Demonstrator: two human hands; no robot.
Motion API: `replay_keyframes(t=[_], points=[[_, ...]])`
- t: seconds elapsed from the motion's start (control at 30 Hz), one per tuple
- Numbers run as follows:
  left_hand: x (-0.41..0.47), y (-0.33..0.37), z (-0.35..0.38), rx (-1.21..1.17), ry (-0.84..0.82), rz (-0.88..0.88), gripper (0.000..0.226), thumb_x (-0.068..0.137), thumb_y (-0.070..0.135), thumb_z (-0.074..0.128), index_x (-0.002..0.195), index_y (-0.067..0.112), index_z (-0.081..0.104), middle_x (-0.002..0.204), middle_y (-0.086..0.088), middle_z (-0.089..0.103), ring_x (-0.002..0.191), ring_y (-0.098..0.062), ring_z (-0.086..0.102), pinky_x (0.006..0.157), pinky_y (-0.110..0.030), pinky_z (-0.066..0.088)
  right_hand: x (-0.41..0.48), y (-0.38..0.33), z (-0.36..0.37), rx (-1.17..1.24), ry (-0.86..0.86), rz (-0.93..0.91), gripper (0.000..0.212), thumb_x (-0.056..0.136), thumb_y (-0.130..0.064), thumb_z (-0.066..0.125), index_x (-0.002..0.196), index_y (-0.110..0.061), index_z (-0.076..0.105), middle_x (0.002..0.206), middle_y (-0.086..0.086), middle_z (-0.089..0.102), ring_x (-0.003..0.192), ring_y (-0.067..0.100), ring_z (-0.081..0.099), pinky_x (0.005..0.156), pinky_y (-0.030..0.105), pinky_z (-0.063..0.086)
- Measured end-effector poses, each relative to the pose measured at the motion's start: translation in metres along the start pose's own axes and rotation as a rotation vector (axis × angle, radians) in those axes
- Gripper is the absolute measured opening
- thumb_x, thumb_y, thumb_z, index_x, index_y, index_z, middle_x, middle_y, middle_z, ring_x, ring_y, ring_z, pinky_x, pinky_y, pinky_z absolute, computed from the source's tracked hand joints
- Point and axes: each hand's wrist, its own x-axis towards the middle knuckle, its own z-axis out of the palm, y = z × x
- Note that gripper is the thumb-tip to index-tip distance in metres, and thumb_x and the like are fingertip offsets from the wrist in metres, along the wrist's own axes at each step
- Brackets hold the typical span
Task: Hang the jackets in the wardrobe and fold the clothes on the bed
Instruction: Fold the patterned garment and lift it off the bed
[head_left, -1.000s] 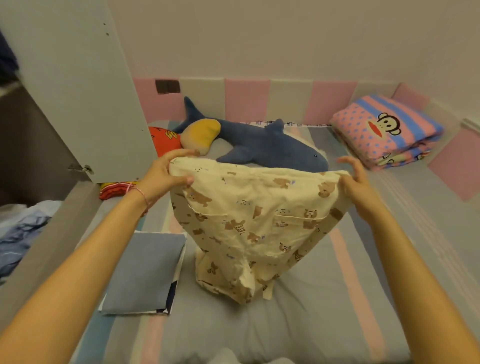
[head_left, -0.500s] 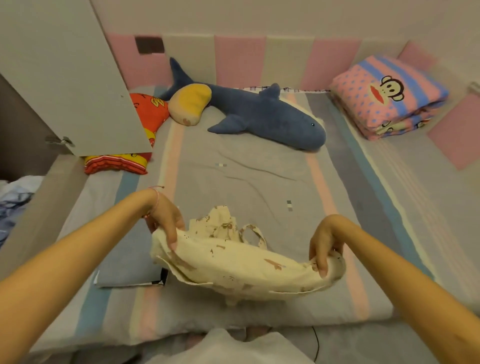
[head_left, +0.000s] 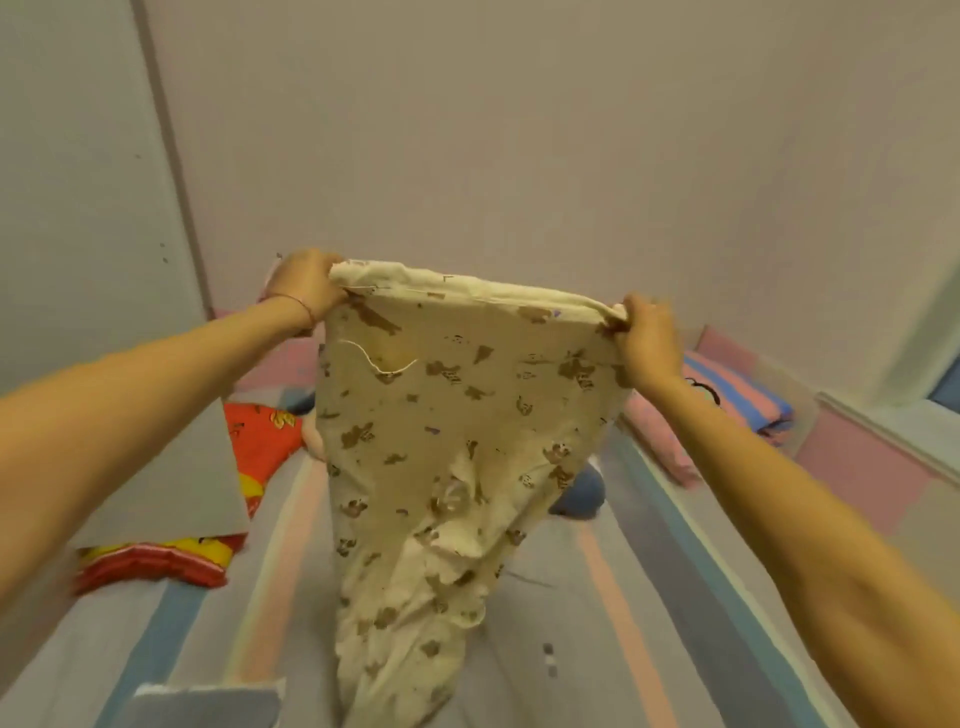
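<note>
Held up by both waistband corners, pinched in left grip and right grip; pants hanging straight below, long axis vertical (hems bunched near bed front edge).

Left hand and right hand hold cream trousers up.

Both arms bare, extended forward and up, entering from the lower left and lower right of the frame. Left hand sits left of centre, back of hand toward the camera, fingers curled over one top corner of the cloth. Thin cord band on the left wrist. Right hand is right of centre, slightly lower in the frame, pinching the other top corner. Hands well apart, top edge taut between them.
</note>
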Motion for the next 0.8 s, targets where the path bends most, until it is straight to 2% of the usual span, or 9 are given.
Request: replay_keyframes(t=[0.1, 0.17, 0.27, 0.4, 0.53, 0.6, 0.67, 0.73, 0.8], points=[[0.044, 0.024, -0.034, -0.023, 0.225, 0.043, 0.016, 0.090, 0.021, 0.053, 0.091, 0.013, 0.067, 0.080, -0.014, 0.064, 0.074, -0.030, 0.058, 0.068, -0.036, 0.049, 0.048, -0.028, -0.029, 0.085, 0.170, -0.090, 0.011, 0.088, -0.003, 0.049, 0.092, -0.011, 0.055, 0.099, 0.008, 0.046, 0.068, 0.026, 0.049, 0.054, 0.036, 0.045], [0.056, 0.034, -0.045, -0.047, 0.332, 0.058, 0.020, 0.093, 0.023, 0.048, 0.087, 0.015, 0.065, 0.076, -0.011, 0.061, 0.072, -0.029, 0.057, 0.066, -0.035, 0.048, 0.063, -0.037, -0.040, 0.113, 0.231, -0.118, 0.014, 0.090, -0.002, 0.046, 0.095, -0.010, 0.055, 0.099, 0.006, 0.044, 0.071, 0.025, 0.050, 0.059, 0.035, 0.047], [0.061, 0.034, -0.047, -0.039, 0.347, 0.077, 0.026, 0.094, 0.023, 0.047, 0.073, 0.015, 0.060, 0.071, -0.009, 0.058, 0.068, -0.031, 0.058, 0.062, -0.033, 0.047, 0.071, -0.041, -0.048, 0.121, 0.244, -0.111, 0.013, 0.090, -0.003, 0.050, 0.098, -0.009, 0.058, 0.102, 0.007, 0.046, 0.077, 0.024, 0.050, 0.066, 0.035, 0.046], [0.037, 0.009, -0.024, 0.019, 0.174, 0.110, 0.016, 0.089, 0.024, 0.054, 0.078, 0.014, 0.061, 0.086, -0.004, 0.058, 0.075, -0.028, 0.055, 0.068, -0.035, 0.048, 0.044, -0.025, -0.038, 0.089, 0.094, -0.072, 0.008, 0.083, -0.002, 0.059, 0.085, -0.008, 0.062, 0.089, 0.007, 0.045, 0.072, 0.026, 0.046, 0.061, 0.034, 0.041], [-0.025, -0.031, 0.034, -0.065, 0.006, 0.011, 0.012, 0.083, 0.011, 0.056, 0.072, 0.008, 0.061, 0.077, -0.012, 0.063, 0.077, -0.033, 0.060, 0.065, -0.039, 0.050, -0.018, 0.004, -0.007, 0.012, -0.081, -0.034, 0.019, 0.082, -0.002, 0.059, 0.069, -0.014, 0.051, 0.081, 0.004, 0.042, 0.066, 0.026, 0.045, 0.056, 0.043, 0.047], [-0.061, -0.049, 0.066, -0.128, -0.127, -0.074, 0.012, 0.087, 0.015, 0.054, 0.086, 0.010, 0.066, 0.089, -0.012, 0.065, 0.088, -0.034, 0.060, 0.073, -0.039, 0.050, -0.056, 0.025, 0.013, -0.087, -0.197, 0.013, 0.019, 0.081, -0.005, 0.060, 0.067, -0.012, 0.051, 0.078, 0.002, 0.040, 0.067, 0.027, 0.046, 0.054, 0.043, 0.045], [-0.103, -0.062, 0.091, -0.105, -0.260, -0.105, 0.013, 0.088, 0.015, 0.057, 0.096, 0.009, 0.066, 0.097, -0.013, 0.065, 0.093, -0.031, 0.060, 0.072, -0.031, 0.044, -0.094, 0.048, 0.031, -0.212, -0.345, 0.048, 0.023, 0.079, -0.008, 0.062, 0.063, -0.014, 0.046, 0.080, 0.004, 0.044, 0.069, 0.028, 0.049, 0.051, 0.035, 0.036], [-0.146, -0.077, 0.110, -0.065, -0.355, -0.092, 0.008, 0.086, 0.016, 0.058, 0.078, 0.018, 0.060, 0.084, -0.008, 0.062, 0.085, -0.027, 0.059, 0.062, -0.027, 0.035, -0.133, 0.067, 0.046, -0.326, -0.492, 0.049, 0.027, 0.078, -0.011, 0.061, 0.062, -0.017, 0.040, 0.083, 0.005, 0.046, 0.073, 0.027, 0.051, 0.051, 0.031, 0.028], [-0.192, -0.095, 0.124, -0.084, -0.431, -0.109, 0.020, 0.083, 0.026, 0.058, 0.065, 0.027, 0.048, 0.072, 0.002, 0.056, 0.077, -0.022, 0.058, 0.053, -0.026, 0.032, -0.177, 0.081, 0.059, -0.359, -0.612, 0.084, 0.016, 0.082, -0.016, 0.060, 0.072, -0.015, 0.048, 0.087, 0.004, 0.043, 0.080, 0.029, 0.056, 0.057, 0.030, 0.032]])
